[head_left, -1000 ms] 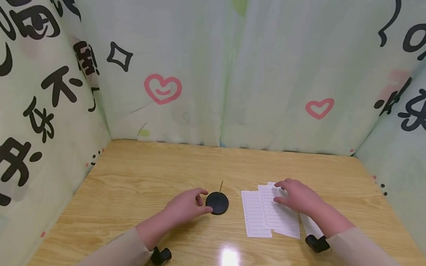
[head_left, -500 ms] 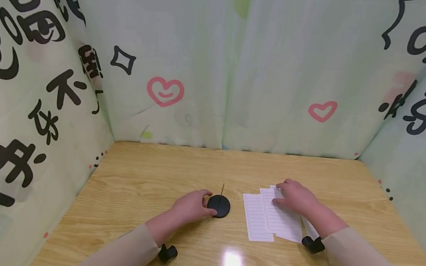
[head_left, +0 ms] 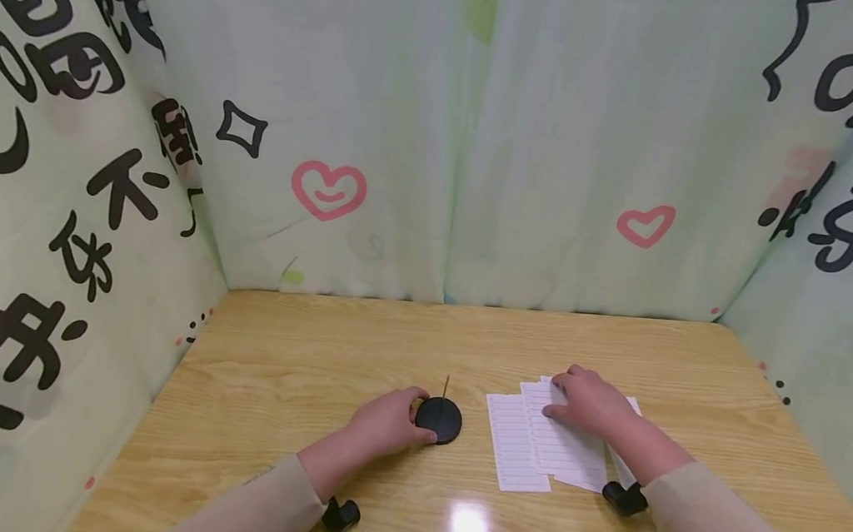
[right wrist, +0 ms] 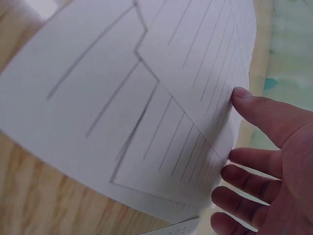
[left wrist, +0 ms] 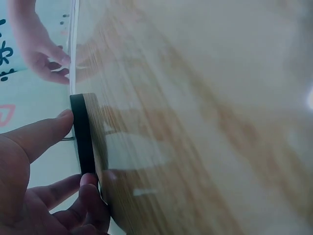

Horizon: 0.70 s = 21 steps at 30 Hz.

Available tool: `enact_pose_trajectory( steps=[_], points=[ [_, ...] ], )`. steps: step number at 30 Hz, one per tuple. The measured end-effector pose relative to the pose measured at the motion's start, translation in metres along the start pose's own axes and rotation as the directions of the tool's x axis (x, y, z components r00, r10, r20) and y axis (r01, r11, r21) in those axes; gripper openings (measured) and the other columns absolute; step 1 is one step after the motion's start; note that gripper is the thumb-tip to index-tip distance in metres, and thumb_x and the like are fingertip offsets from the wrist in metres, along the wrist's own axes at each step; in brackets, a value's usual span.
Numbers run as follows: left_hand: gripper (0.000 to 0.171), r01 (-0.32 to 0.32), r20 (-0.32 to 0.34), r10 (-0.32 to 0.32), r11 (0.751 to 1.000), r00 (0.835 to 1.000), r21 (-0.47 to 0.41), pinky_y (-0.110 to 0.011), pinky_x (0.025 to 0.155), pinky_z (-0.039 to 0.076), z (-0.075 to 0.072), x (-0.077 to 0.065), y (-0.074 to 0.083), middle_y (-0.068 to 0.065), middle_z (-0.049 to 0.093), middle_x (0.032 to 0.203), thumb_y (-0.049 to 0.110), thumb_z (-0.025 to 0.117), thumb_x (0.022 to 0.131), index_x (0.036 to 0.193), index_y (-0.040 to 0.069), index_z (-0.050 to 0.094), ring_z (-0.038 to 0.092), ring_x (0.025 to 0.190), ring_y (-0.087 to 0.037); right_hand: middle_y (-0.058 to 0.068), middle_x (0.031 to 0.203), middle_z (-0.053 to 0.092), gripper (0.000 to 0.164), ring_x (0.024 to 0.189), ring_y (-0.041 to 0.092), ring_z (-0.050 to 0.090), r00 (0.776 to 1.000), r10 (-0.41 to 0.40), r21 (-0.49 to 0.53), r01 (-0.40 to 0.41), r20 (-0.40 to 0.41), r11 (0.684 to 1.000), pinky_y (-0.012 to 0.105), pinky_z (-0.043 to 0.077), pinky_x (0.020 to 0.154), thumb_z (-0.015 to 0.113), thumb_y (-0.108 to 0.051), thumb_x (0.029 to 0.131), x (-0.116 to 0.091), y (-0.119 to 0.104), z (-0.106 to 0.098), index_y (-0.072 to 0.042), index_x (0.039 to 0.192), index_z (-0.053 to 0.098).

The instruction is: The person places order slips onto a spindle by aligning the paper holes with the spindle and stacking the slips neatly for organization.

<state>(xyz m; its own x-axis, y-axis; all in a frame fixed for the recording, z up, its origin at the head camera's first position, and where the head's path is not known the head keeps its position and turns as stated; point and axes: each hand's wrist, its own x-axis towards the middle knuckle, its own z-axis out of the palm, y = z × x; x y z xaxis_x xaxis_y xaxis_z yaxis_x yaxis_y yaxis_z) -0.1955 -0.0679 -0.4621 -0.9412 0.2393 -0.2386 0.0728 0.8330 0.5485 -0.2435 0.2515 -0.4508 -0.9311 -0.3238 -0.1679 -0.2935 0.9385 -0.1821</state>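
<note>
A receipt spike (head_left: 438, 422) with a round black base and a thin upright rod stands on the wooden table. My left hand (head_left: 386, 423) grips the base's left side, the thumb at the near edge and fingers at the far edge. In the left wrist view the base (left wrist: 84, 134) appears edge-on between thumb and fingers. To the right lie several overlapping lined paper slips (head_left: 570, 453). My right hand (head_left: 594, 404) reaches over them with thumb and fingers spread. The right wrist view has the thumb and index fingertip at the margin of the slips (right wrist: 161, 122).
The wooden table (head_left: 316, 332) ends at a pale curtain (head_left: 525, 157) at the back, with curtains along both sides. A black wrist camera (head_left: 342, 516) sits at the left cuff, another wrist camera (head_left: 624, 499) at the right cuff.
My left hand has closed in on the spike's base, thumb and fingers now against it. My right hand has stayed over the slips with only a slight shift. The head view has tilted a little.
</note>
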Motion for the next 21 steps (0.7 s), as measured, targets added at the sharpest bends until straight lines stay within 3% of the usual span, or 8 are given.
enact_pose_trajectory(
  steps=[6,18,21],
  points=[
    [0.065,-0.003,-0.001,0.003,1.000,1.000,0.001,-0.037,0.067,0.042,-0.0008,0.0001,0.0012,0.002,0.055,0.080,0.040,0.081,0.081,0.136,0.014,0.057,0.052,0.073,-0.017,0.017,0.107,0.060,0.051,0.102,0.037,0.059,1.000,0.004,0.027,-0.004,-0.017,1.000,0.053,0.047,0.090,0.078,-0.032,0.085,0.0000,-0.0002,0.0015,0.005,0.116,0.064],
    [0.065,-0.007,0.007,0.007,1.000,1.000,-0.005,-0.039,0.072,0.044,-0.0009,0.0005,-0.0001,0.002,0.057,0.083,0.040,0.081,0.081,0.135,0.014,0.058,0.053,0.077,-0.017,0.014,0.105,0.059,0.044,0.099,0.033,0.058,1.000,0.021,0.084,-0.021,0.006,0.996,0.052,0.047,0.090,0.078,-0.031,0.086,0.0040,0.0032,0.0047,0.002,0.110,0.063],
    [0.065,-0.013,0.006,0.013,1.000,1.000,-0.005,-0.038,0.071,0.044,-0.0001,0.0010,-0.0017,0.003,0.056,0.083,0.040,0.081,0.081,0.136,0.014,0.058,0.053,0.076,-0.017,0.016,0.108,0.059,0.048,0.103,0.036,0.058,1.000,0.018,0.073,-0.018,0.001,0.997,0.053,0.046,0.091,0.078,-0.033,0.085,0.0048,0.0040,0.0050,0.004,0.113,0.063]
  ],
)
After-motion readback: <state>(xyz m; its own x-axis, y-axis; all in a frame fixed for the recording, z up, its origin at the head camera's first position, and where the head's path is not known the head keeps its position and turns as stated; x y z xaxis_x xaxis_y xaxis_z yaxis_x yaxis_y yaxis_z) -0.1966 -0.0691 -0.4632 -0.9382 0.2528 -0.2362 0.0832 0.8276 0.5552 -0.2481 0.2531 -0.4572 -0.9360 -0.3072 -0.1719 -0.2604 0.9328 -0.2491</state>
